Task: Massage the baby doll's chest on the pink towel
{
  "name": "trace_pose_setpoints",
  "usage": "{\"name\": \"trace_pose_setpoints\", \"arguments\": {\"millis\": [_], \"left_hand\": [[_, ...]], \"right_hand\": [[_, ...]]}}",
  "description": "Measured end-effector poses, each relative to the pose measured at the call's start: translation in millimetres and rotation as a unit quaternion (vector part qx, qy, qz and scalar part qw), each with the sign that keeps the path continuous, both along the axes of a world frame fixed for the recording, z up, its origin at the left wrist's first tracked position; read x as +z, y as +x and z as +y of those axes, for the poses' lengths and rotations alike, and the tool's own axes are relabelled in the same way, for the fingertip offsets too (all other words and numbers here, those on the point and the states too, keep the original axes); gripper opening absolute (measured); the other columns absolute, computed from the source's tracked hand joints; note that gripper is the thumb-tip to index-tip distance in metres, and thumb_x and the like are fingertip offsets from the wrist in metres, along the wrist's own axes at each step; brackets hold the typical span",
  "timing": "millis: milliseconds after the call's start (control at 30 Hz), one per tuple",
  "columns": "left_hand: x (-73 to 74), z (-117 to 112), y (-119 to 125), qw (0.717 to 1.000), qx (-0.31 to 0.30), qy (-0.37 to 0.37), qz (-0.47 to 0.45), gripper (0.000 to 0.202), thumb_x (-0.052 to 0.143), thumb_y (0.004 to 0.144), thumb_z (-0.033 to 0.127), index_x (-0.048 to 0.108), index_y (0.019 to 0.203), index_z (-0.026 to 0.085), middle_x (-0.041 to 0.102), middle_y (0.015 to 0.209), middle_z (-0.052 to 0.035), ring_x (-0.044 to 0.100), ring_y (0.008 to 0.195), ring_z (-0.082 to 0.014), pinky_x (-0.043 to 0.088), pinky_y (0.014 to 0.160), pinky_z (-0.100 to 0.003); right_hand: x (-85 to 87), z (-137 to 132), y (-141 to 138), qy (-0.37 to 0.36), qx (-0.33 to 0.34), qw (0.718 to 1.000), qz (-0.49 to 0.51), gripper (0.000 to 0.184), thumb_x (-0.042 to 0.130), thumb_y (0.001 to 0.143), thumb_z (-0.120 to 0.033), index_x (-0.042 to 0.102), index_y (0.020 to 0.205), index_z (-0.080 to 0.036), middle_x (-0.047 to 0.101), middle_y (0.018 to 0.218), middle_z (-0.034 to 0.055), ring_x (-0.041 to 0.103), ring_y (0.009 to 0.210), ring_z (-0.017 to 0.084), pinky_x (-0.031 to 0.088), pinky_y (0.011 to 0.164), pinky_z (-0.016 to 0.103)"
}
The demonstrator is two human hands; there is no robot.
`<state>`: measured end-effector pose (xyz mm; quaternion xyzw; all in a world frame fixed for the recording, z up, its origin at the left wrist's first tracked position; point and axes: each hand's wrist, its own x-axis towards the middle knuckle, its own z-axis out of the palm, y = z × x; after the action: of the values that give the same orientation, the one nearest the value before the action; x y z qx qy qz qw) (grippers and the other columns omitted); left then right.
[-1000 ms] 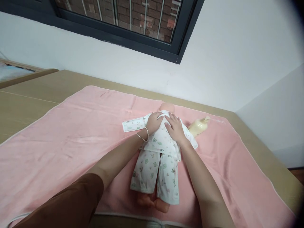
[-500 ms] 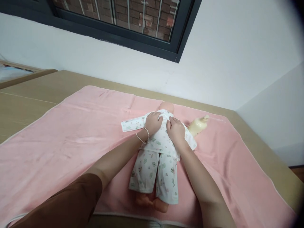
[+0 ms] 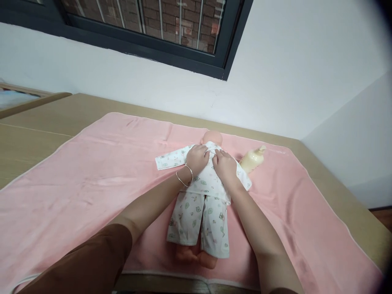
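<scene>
A baby doll (image 3: 214, 138) in white printed pyjamas (image 3: 202, 208) lies on a pink towel (image 3: 92, 179), head towards the wall, feet towards me. My left hand (image 3: 197, 158), with bangles on its wrist, rests on the doll's upper chest with fingers curled onto the shirt near the collar. My right hand (image 3: 225, 165) lies beside it on the chest, fingers bent and pinching the fabric at the neckline. The doll's left sleeve (image 3: 170, 159) stretches out flat to the left. A cream baby bottle (image 3: 252, 158) lies on the towel right of the doll.
The towel covers a tan wooden table (image 3: 39, 122) that reaches the white wall. A dark-framed window (image 3: 171, 32) with bars is above. A wooden frame edge (image 3: 30, 100) shows at far left. The table's right edge drops off near a pale wall.
Both hands have shifted slightly up the doll's chest and drawn closer together at the collar. The view has tilted a little.
</scene>
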<state>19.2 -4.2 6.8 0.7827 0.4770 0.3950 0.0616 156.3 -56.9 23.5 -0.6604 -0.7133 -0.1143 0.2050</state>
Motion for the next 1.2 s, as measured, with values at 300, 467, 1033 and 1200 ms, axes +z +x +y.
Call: {"name": "trace_pose_setpoints", "arguments": {"millis": [300,467,1033,1200], "left_hand": [[-6.4,-0.6,1.6,0.998,0.051,-0.003,-0.028,0.027,0.053,0.092,0.031,0.071,0.107,0.019,0.072,0.117,-0.0105,0.063,0.114,-0.0266,0.047,0.105,-0.042],[-2.6,6.8,-4.7,0.998,-0.039,-0.04,0.01,0.043,0.059,0.089,0.037,0.06,0.127,0.017,0.062,0.136,-0.011,0.053,0.13,-0.0272,0.036,0.115,-0.046],[-4.3,-10.4,-2.0,0.998,0.006,0.065,-0.017,0.023,0.06,0.09,0.033,0.073,0.101,0.018,0.074,0.11,-0.0102,0.065,0.11,-0.0256,0.049,0.103,-0.041],[-9.3,-3.8,-0.5,0.997,0.012,0.067,-0.024,0.025,0.06,0.089,0.032,0.072,0.106,0.018,0.073,0.113,-0.0098,0.065,0.111,-0.0258,0.05,0.103,-0.041]], "right_hand": [[-2.5,-4.5,-2.4,-0.014,-0.015,1.0,0.02,0.048,0.032,0.101,-0.034,0.058,0.132,-0.009,0.06,0.137,0.0194,0.053,0.13,0.029,0.039,0.107,0.039],[-6.1,2.8,8.3,-0.05,0.026,0.997,0.054,0.054,0.03,0.1,-0.031,0.042,0.149,-0.011,0.043,0.154,0.0166,0.037,0.144,0.03,0.029,0.116,0.049],[-13.8,-5.8,-4.6,0.059,-0.051,0.997,0.023,0.042,0.036,0.098,-0.032,0.074,0.092,-0.016,0.074,0.106,0.0137,0.068,0.101,0.026,0.046,0.085,0.032],[-15.6,-3.8,-2.7,0.082,-0.052,0.995,0.024,0.037,0.04,0.096,-0.029,0.073,0.086,-0.017,0.075,0.104,0.0123,0.068,0.099,0.024,0.046,0.082,0.03]]}}
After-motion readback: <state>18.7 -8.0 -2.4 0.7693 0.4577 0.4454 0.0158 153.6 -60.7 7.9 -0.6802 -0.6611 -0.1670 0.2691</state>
